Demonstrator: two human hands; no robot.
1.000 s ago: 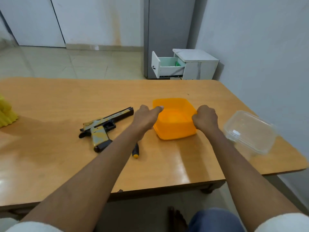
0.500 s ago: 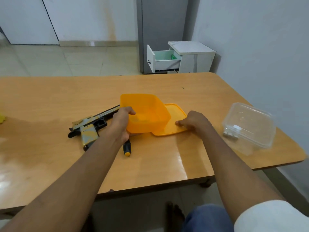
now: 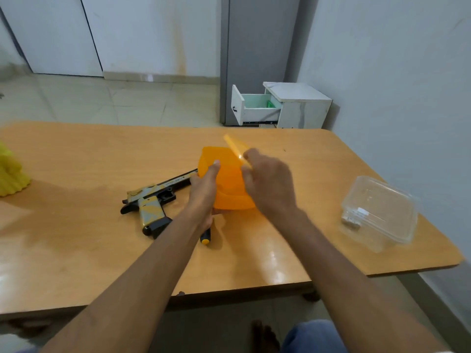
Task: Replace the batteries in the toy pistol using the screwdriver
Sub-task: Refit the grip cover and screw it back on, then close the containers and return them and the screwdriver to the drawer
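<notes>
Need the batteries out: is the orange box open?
Open: the right hand holds its lid lifted off, while the left hand grips the orange box.

The translucent orange plastic box (image 3: 230, 186) and its matching orange lid (image 3: 235, 146) glow bright against the glossy honey-brown wooden surface (image 3: 76, 238). The toy pistol (image 3: 155, 202) is black, with worn silver and yellow camouflage blotches. The screwdriver handle (image 3: 205, 236) is black with a yellow cap. At three o'clock sits a colourless clear plastic container (image 3: 379, 212); at nine o'clock, a ribbed pale-yellow object (image 3: 11, 174).
</notes>
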